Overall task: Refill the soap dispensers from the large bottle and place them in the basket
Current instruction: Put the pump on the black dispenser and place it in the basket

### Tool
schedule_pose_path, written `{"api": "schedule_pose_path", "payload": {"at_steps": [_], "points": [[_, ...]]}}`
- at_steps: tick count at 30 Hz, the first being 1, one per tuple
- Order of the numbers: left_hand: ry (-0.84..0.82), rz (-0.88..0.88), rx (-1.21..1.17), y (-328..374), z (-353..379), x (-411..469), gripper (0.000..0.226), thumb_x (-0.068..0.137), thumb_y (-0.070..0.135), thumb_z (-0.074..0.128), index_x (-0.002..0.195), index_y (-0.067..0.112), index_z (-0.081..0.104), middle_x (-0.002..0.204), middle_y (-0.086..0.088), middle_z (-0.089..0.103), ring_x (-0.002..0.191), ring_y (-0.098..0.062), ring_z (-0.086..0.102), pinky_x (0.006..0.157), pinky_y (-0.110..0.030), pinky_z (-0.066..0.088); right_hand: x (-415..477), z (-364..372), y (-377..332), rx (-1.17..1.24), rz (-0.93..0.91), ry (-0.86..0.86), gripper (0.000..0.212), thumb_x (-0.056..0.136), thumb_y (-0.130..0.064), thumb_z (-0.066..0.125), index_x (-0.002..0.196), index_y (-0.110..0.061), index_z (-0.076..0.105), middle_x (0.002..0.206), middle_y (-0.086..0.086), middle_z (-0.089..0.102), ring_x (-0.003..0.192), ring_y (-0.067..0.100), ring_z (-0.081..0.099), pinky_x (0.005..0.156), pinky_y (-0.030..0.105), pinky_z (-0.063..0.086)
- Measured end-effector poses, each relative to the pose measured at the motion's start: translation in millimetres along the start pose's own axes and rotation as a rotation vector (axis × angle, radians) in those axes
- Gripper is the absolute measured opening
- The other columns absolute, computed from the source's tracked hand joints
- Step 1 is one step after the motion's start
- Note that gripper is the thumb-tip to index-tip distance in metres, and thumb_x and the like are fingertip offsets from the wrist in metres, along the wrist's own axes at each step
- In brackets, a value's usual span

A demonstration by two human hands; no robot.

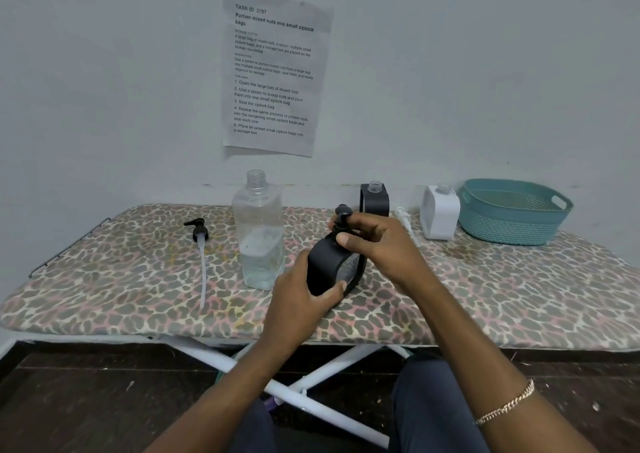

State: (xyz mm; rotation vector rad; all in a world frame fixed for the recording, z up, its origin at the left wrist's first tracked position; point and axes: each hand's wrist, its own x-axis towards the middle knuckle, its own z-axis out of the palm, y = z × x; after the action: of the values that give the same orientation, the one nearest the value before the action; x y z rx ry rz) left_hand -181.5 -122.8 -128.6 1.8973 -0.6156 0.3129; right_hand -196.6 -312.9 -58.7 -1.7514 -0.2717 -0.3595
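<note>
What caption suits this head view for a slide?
The left hand holds a black soap dispenser while the right hand grips its pump top.

— What stands behind the tabletop (485, 296)?
— A pale grey wall (104, 71) with a printed sheet (273, 71) taped above it.
— And below?
— White crossed legs (277, 392) on a dark wooden floor (86, 400).

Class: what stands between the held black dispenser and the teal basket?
The white square plastic dispenser stands directly left of the teal woven plastic basket, a white pump lying beside it.
</note>
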Motion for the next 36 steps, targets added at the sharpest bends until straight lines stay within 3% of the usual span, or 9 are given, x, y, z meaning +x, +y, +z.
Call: {"api": "schedule_pose_path", "payload": {"at_steps": [5,9,13,16,20,25,27,30,36], "points": [[-0.02,-0.019,-0.046,3,-4,2,0.048,0.082,0.055,0.076,0.124,0.044,0.056,0.106,0.026,0.07,0.094,0.0,0.071,0.073,-0.021,0.057,6,-24,-18,-0.142,0.089,-0.278,0.053,0.084,-0.026,0.087,0.127,-0.051,0.068,0.135,-0.021,0.069,0.129,-0.001,0.061,0.109,0.028,0.047],[-0.067,-0.027,-0.095,6,-5,7,0.042,0.083,0.049,0.08,0.116,0.048,0.054,0.103,0.016,0.073,0.09,-0.006,0.073,0.075,-0.037,0.061,14,-39,-32,-0.456,0.157,-0.391,0.081,0.084,-0.027,0.089,0.155,-0.024,0.051,0.155,-0.008,0.054,0.144,0.016,0.05,0.124,0.046,0.036],[-0.145,-0.082,-0.217,17,-7,17,0.05,0.079,0.042,0.083,0.117,0.037,0.052,0.105,0.006,0.076,0.096,-0.016,0.076,0.081,-0.054,0.064,20,-56,-56,-0.614,0.164,-0.428,0.063,0.085,-0.021,0.086,0.143,-0.029,0.061,0.14,-0.012,0.064,0.12,0.009,0.06,0.108,0.035,0.044],[-0.205,-0.08,-0.287,31,-8,31,0.049,0.079,0.034,0.085,0.117,0.032,0.054,0.109,0.0,0.076,0.101,-0.02,0.076,0.086,-0.052,0.065,25,-73,-73,-0.67,0.147,-0.452,0.035,0.084,-0.012,0.081,0.112,-0.031,0.072,0.113,-0.005,0.075,0.106,0.017,0.069,0.102,0.045,0.052],[-0.262,-0.048,-0.407,61,-3,61,0.049,0.08,0.021,0.086,0.123,0.029,0.063,0.115,-0.001,0.078,0.107,-0.021,0.076,0.086,-0.032,0.063,30,-104,-101,-0.738,0.126,-0.427,0.025,0.082,-0.014,0.084,0.104,-0.025,0.078,0.106,-0.003,0.079,0.103,0.017,0.073,0.098,0.045,0.054],[-0.321,0.049,-0.432,105,15,107,0.061,0.08,0.018,0.088,0.137,0.02,0.066,0.126,0.003,0.076,0.119,-0.016,0.073,0.099,-0.032,0.06,34,-155,-136,-0.799,0.134,-0.361,0.033,0.082,-0.025,0.089,0.104,-0.005,0.075,0.103,0.02,0.076,0.102,0.043,0.069,0.097,0.06,0.053],[-0.346,0.093,-0.441,125,28,125,0.058,0.08,0.019,0.089,0.133,0.027,0.07,0.126,0.006,0.077,0.119,-0.014,0.072,0.097,-0.027,0.059,34,-179,-149,-0.788,0.139,-0.319,0.034,0.077,-0.03,0.091,0.099,-0.008,0.077,0.097,0.017,0.077,0.094,0.037,0.072,0.085,0.049,0.056],[-0.37,0.144,-0.412,154,51,153,0.053,0.081,0.022,0.089,0.129,0.036,0.073,0.122,0.009,0.078,0.114,-0.011,0.074,0.094,-0.024,0.059,34,-217,-166,-0.748,0.165,-0.254,0.03,0.072,-0.033,0.09,0.091,-0.015,0.078,0.087,0.008,0.078,0.075,0.014,0.071,0.066,0.019,0.052],[-0.446,0.177,-0.382,199,106,211,0.053,0.081,0.019,0.092,0.13,0.025,0.074,0.116,0.01,0.08,0.107,-0.011,0.077,0.089,-0.022,0.059,43,-295,-180,-0.737,0.225,-0.125,0.021,0.078,-0.019,0.093,0.093,-0.012,0.08,0.082,0.004,0.079,0.076,0.014,0.077,0.066,0.02,0.059]]}}
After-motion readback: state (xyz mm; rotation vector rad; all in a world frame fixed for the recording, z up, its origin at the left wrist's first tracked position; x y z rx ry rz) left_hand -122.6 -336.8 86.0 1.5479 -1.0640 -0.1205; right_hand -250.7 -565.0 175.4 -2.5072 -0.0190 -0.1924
